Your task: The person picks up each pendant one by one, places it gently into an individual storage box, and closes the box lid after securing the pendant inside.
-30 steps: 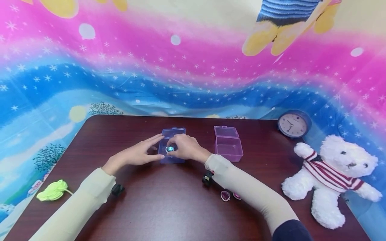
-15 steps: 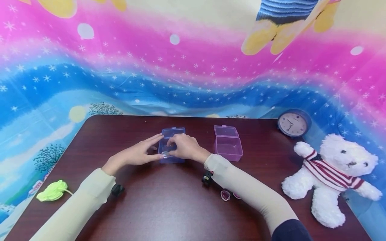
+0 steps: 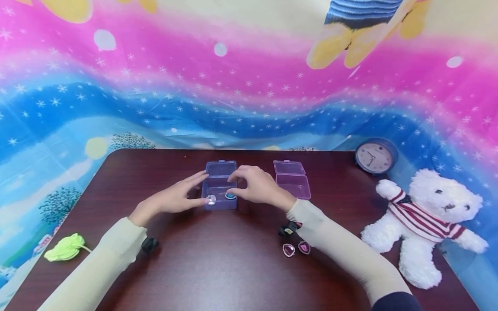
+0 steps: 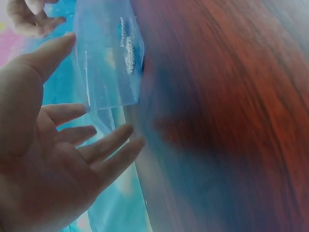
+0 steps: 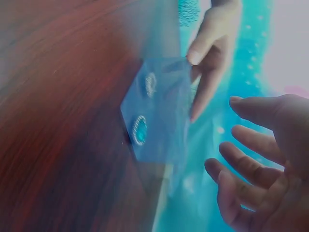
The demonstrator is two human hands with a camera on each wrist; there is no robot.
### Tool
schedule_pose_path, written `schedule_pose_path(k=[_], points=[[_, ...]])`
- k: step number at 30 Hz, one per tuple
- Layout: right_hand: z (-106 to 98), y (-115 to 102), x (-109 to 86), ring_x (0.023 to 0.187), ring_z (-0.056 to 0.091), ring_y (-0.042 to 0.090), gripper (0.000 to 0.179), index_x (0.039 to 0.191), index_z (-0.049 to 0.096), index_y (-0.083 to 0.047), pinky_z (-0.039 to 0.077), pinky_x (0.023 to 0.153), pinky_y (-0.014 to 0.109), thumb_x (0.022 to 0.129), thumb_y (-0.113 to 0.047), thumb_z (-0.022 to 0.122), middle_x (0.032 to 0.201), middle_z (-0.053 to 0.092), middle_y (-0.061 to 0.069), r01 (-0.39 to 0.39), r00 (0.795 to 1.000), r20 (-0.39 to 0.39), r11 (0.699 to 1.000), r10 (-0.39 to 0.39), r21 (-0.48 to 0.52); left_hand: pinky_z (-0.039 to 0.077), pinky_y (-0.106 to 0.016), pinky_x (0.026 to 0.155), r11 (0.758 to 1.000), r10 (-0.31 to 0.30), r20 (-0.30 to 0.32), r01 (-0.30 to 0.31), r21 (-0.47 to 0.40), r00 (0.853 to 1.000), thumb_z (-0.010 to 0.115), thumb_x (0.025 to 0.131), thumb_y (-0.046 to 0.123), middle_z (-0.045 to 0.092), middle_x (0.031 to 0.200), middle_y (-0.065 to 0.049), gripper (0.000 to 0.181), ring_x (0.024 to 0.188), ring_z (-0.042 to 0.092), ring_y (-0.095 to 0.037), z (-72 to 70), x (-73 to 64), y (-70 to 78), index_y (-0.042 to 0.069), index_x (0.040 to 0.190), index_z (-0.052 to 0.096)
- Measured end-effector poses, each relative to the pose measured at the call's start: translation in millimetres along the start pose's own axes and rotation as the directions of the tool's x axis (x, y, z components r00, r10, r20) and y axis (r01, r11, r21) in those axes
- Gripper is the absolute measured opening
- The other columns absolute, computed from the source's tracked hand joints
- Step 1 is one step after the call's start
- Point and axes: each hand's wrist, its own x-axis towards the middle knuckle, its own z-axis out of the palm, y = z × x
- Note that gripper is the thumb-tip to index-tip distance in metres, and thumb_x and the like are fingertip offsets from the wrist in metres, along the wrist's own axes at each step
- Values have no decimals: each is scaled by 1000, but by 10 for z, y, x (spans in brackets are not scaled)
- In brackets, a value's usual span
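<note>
My left hand point(image 3: 177, 198), fingers extended, should steady the blue box point(image 3: 220, 204); my empty right hand point(image 3: 255, 185), fingers spread, should clear 2 gems point(image 3: 231, 196).

No legible text, clock point(image 3: 375, 157) markings unreadable

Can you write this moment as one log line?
left hand: beside blue box | right hand: holding nothing | blue gem, clear gem: inside blue box | pink gems: on table
</note>
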Motion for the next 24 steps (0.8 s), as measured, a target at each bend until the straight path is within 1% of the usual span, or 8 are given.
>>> schedule_pose_path(k=[4, 7, 10, 13, 15, 17, 21, 24], points=[[-201, 106, -260, 98, 72, 18, 30, 112, 77, -14, 60, 90, 37, 89, -31, 82, 109, 76, 5, 4, 1000, -31, 999, -2, 50, 25, -70, 121, 999, -4, -72, 7, 39, 997, 67, 98, 45, 16, 172, -20, 81, 157, 20, -45, 18, -2, 109, 7, 161, 33], [-349, 214, -525, 99, 72, 19, 29, 112, 77, -14, 60, 89, 39, 88, -29, 83, 108, 76, 2, -22, 998, -57, 997, 26, 75, 23, -71, 122, 997, 66, -158, -59, 49, 985, 69, 97, 43, 24, 171, -16, 75, 157, 22, -42, 65, 55, 344, 11, 158, 40], [-477, 309, -802, 97, 72, 20, 29, 111, 76, -16, 61, 87, 40, 87, -29, 84, 107, 76, 2, -59, 995, -76, 993, 67, 102, 26, -68, 122, 986, 166, -196, -162, 36, 966, 72, 96, 38, 34, 167, -13, 70, 155, 29, -38, 158, 196, 673, 14, 156, 44], [-571, 399, -1070, 94, 73, 21, 29, 111, 77, -14, 62, 84, 38, 86, -26, 85, 105, 77, 4, -88, 989, -108, 988, 103, 130, 29, -63, 123, 976, 210, -156, -217, -29, 965, 71, 97, 38, 36, 166, -11, 69, 155, 33, -34, 320, 433, 1007, 16, 156, 44], [-610, 453, -1238, 91, 74, 22, 29, 110, 77, -13, 62, 80, 34, 85, -24, 86, 102, 78, 5, -108, 985, -118, 984, 125, 140, 31, -61, 123, 975, 201, -115, -209, -72, 973, 69, 97, 40, 35, 166, -12, 71, 154, 35, -34, 468, 619, 1171, 16, 158, 40], [-631, 509, -1392, 89, 73, 21, 29, 110, 77, -14, 61, 78, 30, 84, -23, 86, 100, 77, 2, -139, 980, -125, 981, 156, 136, 31, -59, 124, 978, 156, -69, -164, -126, 985, 69, 96, 41, 32, 166, -14, 78, 154, 35, -34, 622, 809, 1294, 15, 161, 33], [-628, 621, -1622, 86, 70, 15, 29, 111, 77, -17, 61, 79, 29, 85, -24, 86, 100, 76, -2, -176, 974, -124, 978, 189, 111, 28, -56, 126, 973, 62, 2, -60, -225, 998, 73, 93, 40, 23, 169, -17, 95, 156, 29, -34, 862, 1095, 1404, 14, 165, 17], [-590, 691, -1778, 84, 67, 8, 28, 111, 77, -18, 61, 80, 31, 85, -24, 86, 101, 76, 0, -194, 971, -115, 974, 207, 120, 25, -54, 128, 965, 36, 27, -28, -262, 999, 76, 91, 38, 17, 170, -18, 105, 157, 24, -36, 1023, 1243, 1429, 12, 166, 7]])
